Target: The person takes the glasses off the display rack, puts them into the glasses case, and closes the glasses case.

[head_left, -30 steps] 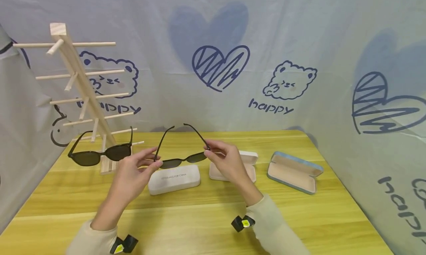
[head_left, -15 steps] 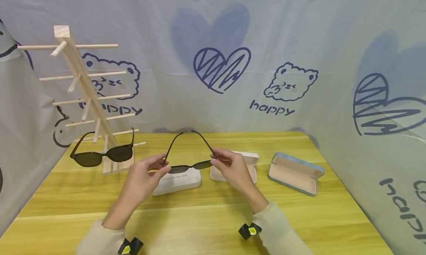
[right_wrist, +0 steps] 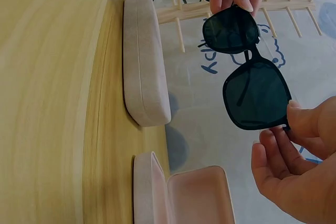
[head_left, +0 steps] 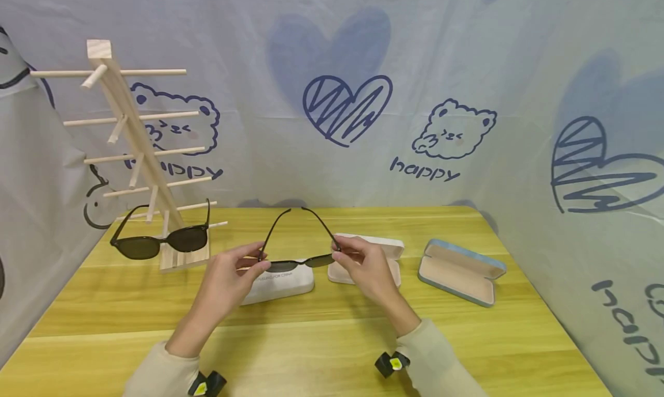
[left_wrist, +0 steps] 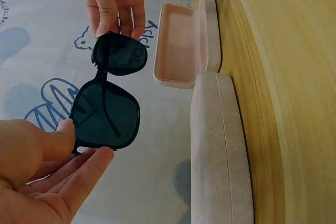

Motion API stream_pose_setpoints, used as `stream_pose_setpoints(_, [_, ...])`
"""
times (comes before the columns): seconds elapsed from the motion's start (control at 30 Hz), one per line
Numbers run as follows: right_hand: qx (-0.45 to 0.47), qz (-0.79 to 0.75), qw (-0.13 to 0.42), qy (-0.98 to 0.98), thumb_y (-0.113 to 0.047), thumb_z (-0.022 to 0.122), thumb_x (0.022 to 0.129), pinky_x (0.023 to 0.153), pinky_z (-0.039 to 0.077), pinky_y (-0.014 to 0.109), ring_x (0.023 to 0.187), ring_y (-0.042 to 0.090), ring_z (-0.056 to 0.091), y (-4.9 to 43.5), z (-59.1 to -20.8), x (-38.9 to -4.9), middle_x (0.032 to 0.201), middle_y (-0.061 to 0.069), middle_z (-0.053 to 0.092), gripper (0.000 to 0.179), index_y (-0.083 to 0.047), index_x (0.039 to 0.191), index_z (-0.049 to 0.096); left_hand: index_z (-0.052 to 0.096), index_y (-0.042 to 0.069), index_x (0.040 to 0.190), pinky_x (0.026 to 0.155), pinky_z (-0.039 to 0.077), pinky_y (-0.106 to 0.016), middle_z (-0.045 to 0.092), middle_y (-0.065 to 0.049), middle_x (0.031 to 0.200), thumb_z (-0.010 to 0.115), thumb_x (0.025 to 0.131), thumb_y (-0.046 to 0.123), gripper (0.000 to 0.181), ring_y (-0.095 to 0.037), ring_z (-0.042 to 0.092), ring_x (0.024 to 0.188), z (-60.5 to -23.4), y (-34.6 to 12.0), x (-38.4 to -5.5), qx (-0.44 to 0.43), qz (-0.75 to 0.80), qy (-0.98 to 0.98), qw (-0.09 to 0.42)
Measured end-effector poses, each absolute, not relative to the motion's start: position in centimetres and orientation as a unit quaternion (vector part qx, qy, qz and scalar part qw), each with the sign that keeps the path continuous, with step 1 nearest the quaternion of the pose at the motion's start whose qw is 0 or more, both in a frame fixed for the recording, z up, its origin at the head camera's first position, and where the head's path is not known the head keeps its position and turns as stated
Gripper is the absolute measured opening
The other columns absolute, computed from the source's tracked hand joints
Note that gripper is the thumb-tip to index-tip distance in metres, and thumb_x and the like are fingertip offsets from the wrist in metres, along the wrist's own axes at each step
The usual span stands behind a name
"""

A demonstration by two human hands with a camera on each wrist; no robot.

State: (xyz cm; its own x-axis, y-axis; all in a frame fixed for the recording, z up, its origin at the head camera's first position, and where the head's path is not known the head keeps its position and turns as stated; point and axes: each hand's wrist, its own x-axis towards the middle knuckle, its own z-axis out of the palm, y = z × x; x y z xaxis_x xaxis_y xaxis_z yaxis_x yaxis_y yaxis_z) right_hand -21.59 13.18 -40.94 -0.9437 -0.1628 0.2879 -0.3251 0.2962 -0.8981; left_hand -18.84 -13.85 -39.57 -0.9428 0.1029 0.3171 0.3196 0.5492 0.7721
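Black sunglasses (head_left: 317, 261) hang in the air between both hands, arms unfolded and pointing away toward the back wall. My left hand (head_left: 230, 276) pinches the left end of the frame near the hinge. At the other hinge my right hand (head_left: 367, 265) does the same, thumb and fingers on the corner. The dark lenses (left_wrist: 107, 114) face me in the left wrist view. Just below and behind the sunglasses lies a closed white glasses case (head_left: 282, 286), partly covered by them in the head view. An open white case (head_left: 390, 268) with pink lining stands behind the right hand.
An open blue case (head_left: 456, 273) lies on the right of the wooden table (head_left: 321, 351). At the left rises a wooden rack (head_left: 127, 114) with several pegs; a second pair of sunglasses (head_left: 137, 247) hangs low on it. Printed cloth (head_left: 332, 51) encloses the table.
Both hands have moved a little to the right and lower with the sunglasses, which now overlap the closed white case more. The grip looks the same, and the head view has shifted slightly.
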Motion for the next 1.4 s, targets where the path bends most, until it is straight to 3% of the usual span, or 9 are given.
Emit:
stream_pose_setpoints(0.27, [0.185,0.573,0.075,-0.795,0.0,0.067,0.097,0.091,0.058,0.02,0.107,0.034,0.07,13.23,-41.2,-21.5,0.119,0.024,0.073,0.032,0.005,0.129,0.069,0.067,-0.007,0.131,0.083,0.064,-0.035,0.077,-0.023,0.11,0.074,0.094,0.002,0.039,-0.035,0.077,0.101,-39.64,-13.82,-18.86,-0.123,-0.462,-0.87,0.12])
stream_pose_setpoints(0.53, [0.2,0.553,0.077,-0.805,-0.001,0.063,0.1,0.094,0.059,0.028,0.112,0.033,0.07,12.99,-41.33,-21.4,0.123,0.019,0.073,0.024,0.002,0.122,0.073,0.067,-0.004,0.131,0.085,0.063,-0.04,0.067,-0.025,0.134,0.074,0.095,0.006,0.039,-0.039,0.069,0.121,-39.47,-13.82,-18.78,-0.114,-0.443,-0.88,0.126])
stream_pose_setpoints(0.73, [0.207,0.543,0.08,-0.81,-0.001,0.063,0.1,0.092,0.06,0.029,0.112,0.033,0.071,12.89,-41.44,-21.48,0.122,0.02,0.073,0.021,0.002,0.118,0.074,0.068,-0.002,0.132,0.084,0.063,-0.041,0.065,-0.025,0.137,0.073,0.095,0.007,0.038,-0.041,0.065,0.126,-39.44,-13.88,-18.71,-0.115,-0.428,-0.887,0.127])
stream_pose_setpoints(1.4, [0.18,0.543,0.068,-0.818,-0.001,0.064,0.1,0.086,0.058,0.021,0.108,0.029,0.071,12.61,-41.57,-21.33,0.126,0.018,0.072,0.021,-0.002,0.117,0.076,0.069,0.004,0.132,0.078,0.063,-0.046,0.068,-0.022,0.134,0.072,0.097,0.012,0.036,-0.042,0.073,0.103,-39.82,-14.15,-18.79,-0.094,-0.418,-0.897,0.113])
